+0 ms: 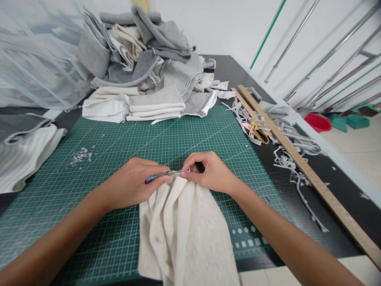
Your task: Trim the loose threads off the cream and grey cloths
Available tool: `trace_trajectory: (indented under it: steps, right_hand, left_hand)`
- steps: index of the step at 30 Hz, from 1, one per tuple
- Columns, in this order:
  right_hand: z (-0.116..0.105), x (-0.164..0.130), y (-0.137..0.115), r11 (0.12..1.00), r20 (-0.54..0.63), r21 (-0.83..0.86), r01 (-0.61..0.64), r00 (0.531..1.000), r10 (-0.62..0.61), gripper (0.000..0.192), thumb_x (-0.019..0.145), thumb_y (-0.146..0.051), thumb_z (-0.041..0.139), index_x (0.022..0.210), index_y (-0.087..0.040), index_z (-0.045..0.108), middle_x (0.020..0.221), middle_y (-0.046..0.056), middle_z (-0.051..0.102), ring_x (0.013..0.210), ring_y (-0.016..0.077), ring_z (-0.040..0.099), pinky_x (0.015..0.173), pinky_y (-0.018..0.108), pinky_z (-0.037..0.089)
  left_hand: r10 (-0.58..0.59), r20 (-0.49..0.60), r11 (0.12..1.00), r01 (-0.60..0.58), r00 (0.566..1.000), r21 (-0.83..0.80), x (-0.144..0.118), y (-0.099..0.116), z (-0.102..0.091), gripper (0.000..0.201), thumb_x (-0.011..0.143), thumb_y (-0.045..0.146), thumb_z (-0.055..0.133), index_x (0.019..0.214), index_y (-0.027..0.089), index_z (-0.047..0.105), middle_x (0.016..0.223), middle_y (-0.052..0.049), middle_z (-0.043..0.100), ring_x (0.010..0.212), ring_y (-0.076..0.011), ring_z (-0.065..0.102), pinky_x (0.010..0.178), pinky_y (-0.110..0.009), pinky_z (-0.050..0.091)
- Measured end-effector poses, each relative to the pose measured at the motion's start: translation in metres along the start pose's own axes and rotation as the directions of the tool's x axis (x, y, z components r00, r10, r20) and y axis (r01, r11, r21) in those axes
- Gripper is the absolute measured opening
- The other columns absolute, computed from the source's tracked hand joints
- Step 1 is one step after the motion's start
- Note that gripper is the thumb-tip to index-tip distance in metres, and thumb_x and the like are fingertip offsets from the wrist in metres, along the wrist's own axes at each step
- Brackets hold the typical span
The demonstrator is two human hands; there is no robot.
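Observation:
My left hand (145, 178) is closed around a small tool with a blue handle and a metal tip (172, 173); its exact kind is hard to make out. That tip points right and meets the top edge of a cream knit fabric piece (205, 222). Thumb and fingers of my right hand (208, 171) pinch the same edge just beyond the tip. From there the fabric hangs in loose folds towards me, over the near side of the green cutting mat (127, 139).
Folded grey and cream fabrics (160, 67) are heaped at the back. Striped fabric (26, 155) lies left, near thread scraps (81, 156). On the right are a long wooden ruler (300, 167), yellow-handled scissors (258, 133) and grey offcuts (297, 135). Clear plastic sheeting (38, 55) stands back left.

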State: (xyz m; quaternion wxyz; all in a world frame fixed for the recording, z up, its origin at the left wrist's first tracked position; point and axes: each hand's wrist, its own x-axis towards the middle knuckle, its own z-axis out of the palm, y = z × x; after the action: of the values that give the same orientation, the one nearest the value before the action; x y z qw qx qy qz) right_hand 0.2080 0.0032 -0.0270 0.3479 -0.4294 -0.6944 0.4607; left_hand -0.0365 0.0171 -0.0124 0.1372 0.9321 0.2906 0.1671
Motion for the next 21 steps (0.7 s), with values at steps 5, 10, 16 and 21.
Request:
trace_trajectory:
  steps: [5,10,16,21]
  right_hand:
    - [-0.0007,0.0002,-0.0030,1.000,0.005,0.000,-0.011,1.000,0.011,0.003,0.076,-0.015,0.071,0.078,-0.014,0.074,0.075,0.003,0.070,0.062,0.0108,0.052,0.058,0.026,0.039]
    - [-0.0012,0.0004,-0.0046,1.000,0.007,0.004,-0.023,1.000,0.023,0.005,0.076,-0.015,0.071,0.079,-0.013,0.074,0.073,0.002,0.069,0.060,0.0100,0.050,0.057,0.025,0.038]
    - [-0.0025,0.0007,-0.0042,0.998,0.001,0.018,-0.059,0.998,0.059,0.004,0.075,-0.015,0.073,0.078,-0.013,0.074,0.063,-0.002,0.062,0.054,0.0078,0.043,0.051,0.024,0.033]
    - [-0.0029,0.0013,-0.0020,0.997,0.000,0.036,-0.062,0.998,0.062,0.005,0.074,-0.016,0.074,0.077,-0.013,0.075,0.061,-0.002,0.060,0.054,0.0078,0.043,0.051,0.024,0.032]
  left_hand:
    - [0.002,0.005,1.000,-0.002,1.000,0.008,0.0003,0.0005,0.0001,0.018,0.097,0.030,0.055,0.099,0.019,0.069,0.073,0.001,0.069,0.060,-0.0111,0.061,0.057,-0.025,0.042]
    - [0.001,-0.019,0.999,0.000,1.000,0.041,0.0006,-0.0013,0.0010,0.021,0.096,0.035,0.055,0.101,0.020,0.069,0.083,-0.001,0.074,0.068,-0.0140,0.067,0.062,-0.026,0.047]
    - [0.008,-0.017,0.998,-0.007,1.000,0.064,-0.0004,-0.0020,-0.0003,0.023,0.095,0.036,0.057,0.105,0.019,0.068,0.084,-0.002,0.075,0.069,-0.0152,0.069,0.063,-0.027,0.049]
    - [-0.001,0.009,0.993,0.000,1.000,0.114,-0.0019,-0.0013,-0.0028,0.028,0.095,0.039,0.056,0.109,0.017,0.068,0.085,-0.003,0.074,0.071,-0.0172,0.068,0.063,-0.029,0.049]
